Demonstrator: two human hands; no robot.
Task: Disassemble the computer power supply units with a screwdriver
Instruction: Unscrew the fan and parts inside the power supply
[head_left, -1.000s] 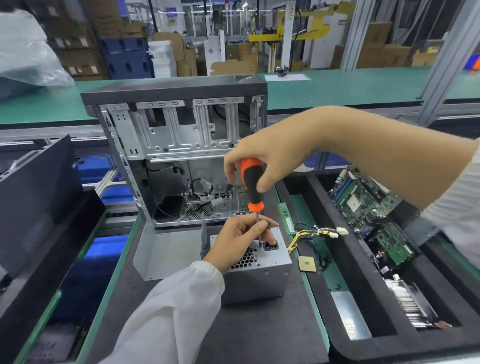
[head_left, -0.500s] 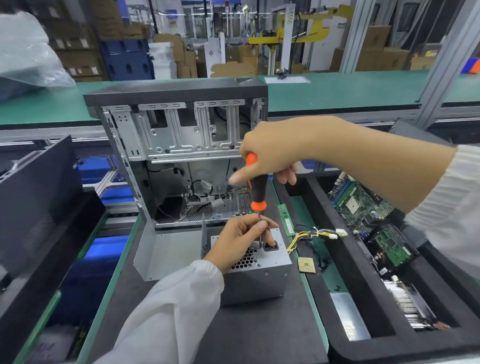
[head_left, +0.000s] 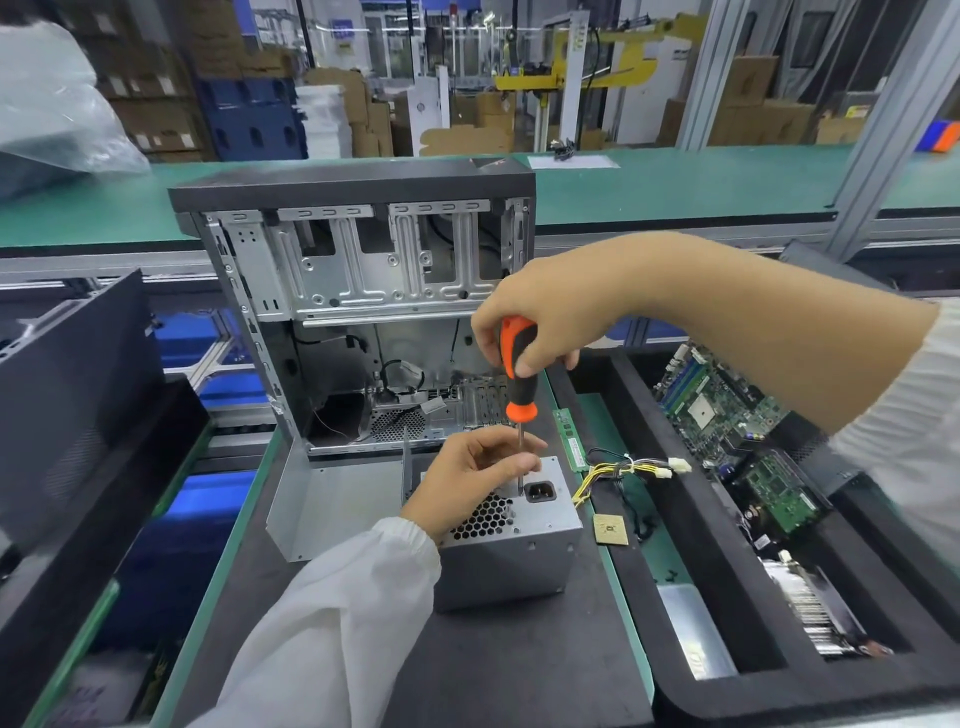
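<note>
Right hand (head_left: 540, 317) gripping, left hand (head_left: 470, 475) seemingly pinching.

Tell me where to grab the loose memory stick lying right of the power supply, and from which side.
Take the memory stick by its two long edges, near the middle, coming straight down from above. It lies flat on the green mat, long and thin, so only the edges offer the fingers purchase; the yellow cable bundle crowds its near end.

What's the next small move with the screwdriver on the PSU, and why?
Probably keep turning the screwdriver in place. The right hand grips its orange-and-black handle, the shaft stands nearly upright with its tip on the top face of the power supply unit beside the power socket, and the left hand pinches the shaft low down. Whether the screw is out cannot be seen.
</note>
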